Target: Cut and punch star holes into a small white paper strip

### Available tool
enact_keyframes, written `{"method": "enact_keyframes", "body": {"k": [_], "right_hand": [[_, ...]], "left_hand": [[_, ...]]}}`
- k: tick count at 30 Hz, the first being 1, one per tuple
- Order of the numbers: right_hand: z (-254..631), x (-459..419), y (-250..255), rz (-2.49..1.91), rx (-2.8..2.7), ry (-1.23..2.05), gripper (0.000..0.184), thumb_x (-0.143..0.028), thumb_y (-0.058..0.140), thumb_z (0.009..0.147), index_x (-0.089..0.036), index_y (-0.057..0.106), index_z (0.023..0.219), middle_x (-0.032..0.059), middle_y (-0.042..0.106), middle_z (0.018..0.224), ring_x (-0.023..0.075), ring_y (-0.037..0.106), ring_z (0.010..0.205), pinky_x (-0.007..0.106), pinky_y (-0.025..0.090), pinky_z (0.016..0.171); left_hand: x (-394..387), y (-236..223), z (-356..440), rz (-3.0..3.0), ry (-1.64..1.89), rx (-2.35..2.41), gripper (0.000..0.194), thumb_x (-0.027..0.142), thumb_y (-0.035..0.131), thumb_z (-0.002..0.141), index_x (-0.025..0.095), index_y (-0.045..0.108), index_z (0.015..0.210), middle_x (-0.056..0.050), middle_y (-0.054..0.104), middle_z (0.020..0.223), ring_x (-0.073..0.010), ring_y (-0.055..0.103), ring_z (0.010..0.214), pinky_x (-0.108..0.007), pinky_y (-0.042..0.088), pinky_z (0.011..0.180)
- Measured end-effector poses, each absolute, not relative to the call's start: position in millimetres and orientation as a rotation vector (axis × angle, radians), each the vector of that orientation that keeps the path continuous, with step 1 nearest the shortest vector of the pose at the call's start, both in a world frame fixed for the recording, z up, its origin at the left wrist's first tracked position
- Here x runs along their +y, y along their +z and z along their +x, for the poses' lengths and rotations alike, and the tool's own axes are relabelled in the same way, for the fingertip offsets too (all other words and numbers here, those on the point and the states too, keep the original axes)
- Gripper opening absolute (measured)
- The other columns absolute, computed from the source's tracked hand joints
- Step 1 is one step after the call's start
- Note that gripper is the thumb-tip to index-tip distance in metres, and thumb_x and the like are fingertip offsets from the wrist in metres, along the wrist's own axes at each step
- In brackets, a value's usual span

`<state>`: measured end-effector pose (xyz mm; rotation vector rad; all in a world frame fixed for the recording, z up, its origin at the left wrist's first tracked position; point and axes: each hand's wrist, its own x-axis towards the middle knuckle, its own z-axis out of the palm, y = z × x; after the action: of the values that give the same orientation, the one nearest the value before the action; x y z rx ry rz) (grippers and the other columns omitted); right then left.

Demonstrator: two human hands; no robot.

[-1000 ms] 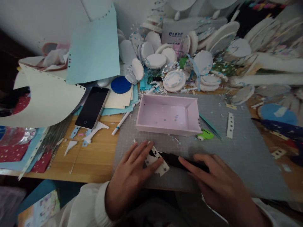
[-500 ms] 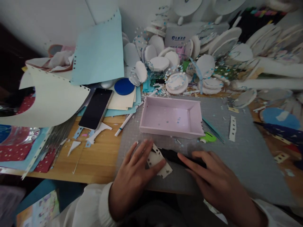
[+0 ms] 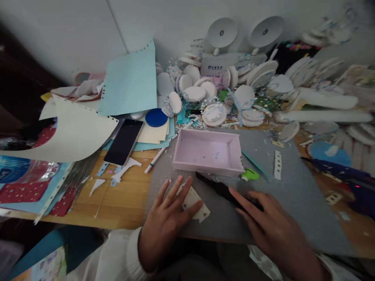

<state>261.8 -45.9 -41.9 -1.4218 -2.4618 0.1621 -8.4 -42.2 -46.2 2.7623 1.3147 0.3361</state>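
My left hand (image 3: pixel 168 218) lies flat with fingers spread on a small white punched paper piece (image 3: pixel 197 203) on the grey cutting mat (image 3: pixel 293 203). My right hand (image 3: pixel 272 230) rests on the rear part of a long black tool (image 3: pixel 218 188), whose tip points up-left toward the pink tray (image 3: pixel 208 151). The tool's front end has come away from the paper piece. The pink tray stands just beyond both hands and holds a few paper specks.
A black phone (image 3: pixel 124 141) lies left of the tray on papers, with a white pen (image 3: pixel 158 155) beside it. Large cream and blue sheets (image 3: pixel 129 84) rise at the left. Several white foam discs (image 3: pixel 213 113) crowd the back. A green bit (image 3: pixel 249 174) lies right of the tray.
The black tool has swung off the paper piece, its tip now angled toward the tray. My left hand's fingers spread wider on the paper. The camera tilted up.
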Motion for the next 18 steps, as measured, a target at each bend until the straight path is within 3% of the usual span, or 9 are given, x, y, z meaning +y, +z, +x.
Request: {"method": "enact_keyframes", "body": {"k": [3,7,13,18], "right_hand": [[268.7,-54.0,-40.0,-1.418,-2.402,0.134,0.047,-0.026,0.046,0.093,-0.022,0.042,0.14,0.0121,0.054,0.103,0.0229,0.057,0.092,0.037,0.051,0.077],[288.0,-67.5,-31.1,-1.402,-2.306,0.127,0.046,-0.026,0.044,0.093,-0.019,0.042,0.139,0.0112,0.059,0.11,0.021,0.061,0.096,0.031,0.051,0.077],[340.6,-88.2,-32.7,-1.816,-2.024,-0.104,0.029,-0.04,0.048,0.091,-0.022,0.057,0.111,0.0081,0.071,0.092,0.0235,0.07,0.076,0.033,0.055,0.07],[354.3,-86.4,-41.0,-2.022,-1.839,-0.043,0.029,-0.042,0.051,0.086,-0.024,0.062,0.105,0.0085,0.072,0.091,0.0264,0.071,0.078,0.034,0.055,0.065]], "left_hand": [[-41.7,-46.8,-9.5,2.793,0.365,1.295,0.038,0.033,0.05,0.093,0.036,0.05,0.131,-0.007,0.032,0.152,-0.0288,0.018,0.144,-0.051,0.019,0.114],[-38.2,-45.3,-12.1,2.838,0.411,1.148,0.033,0.027,0.044,0.096,0.028,0.054,0.127,-0.001,0.053,0.139,-0.0229,0.034,0.137,-0.048,0.019,0.115],[-17.8,-38.8,-7.5,2.792,0.521,1.056,0.028,0.019,0.042,0.096,0.018,0.059,0.118,-0.005,0.068,0.113,-0.0224,0.058,0.108,-0.046,0.034,0.104],[-3.1,-32.0,4.4,2.716,0.416,1.022,0.025,0.015,0.049,0.092,0.019,0.062,0.114,-0.005,0.069,0.095,-0.0204,0.06,0.088,-0.038,0.045,0.084]]}}
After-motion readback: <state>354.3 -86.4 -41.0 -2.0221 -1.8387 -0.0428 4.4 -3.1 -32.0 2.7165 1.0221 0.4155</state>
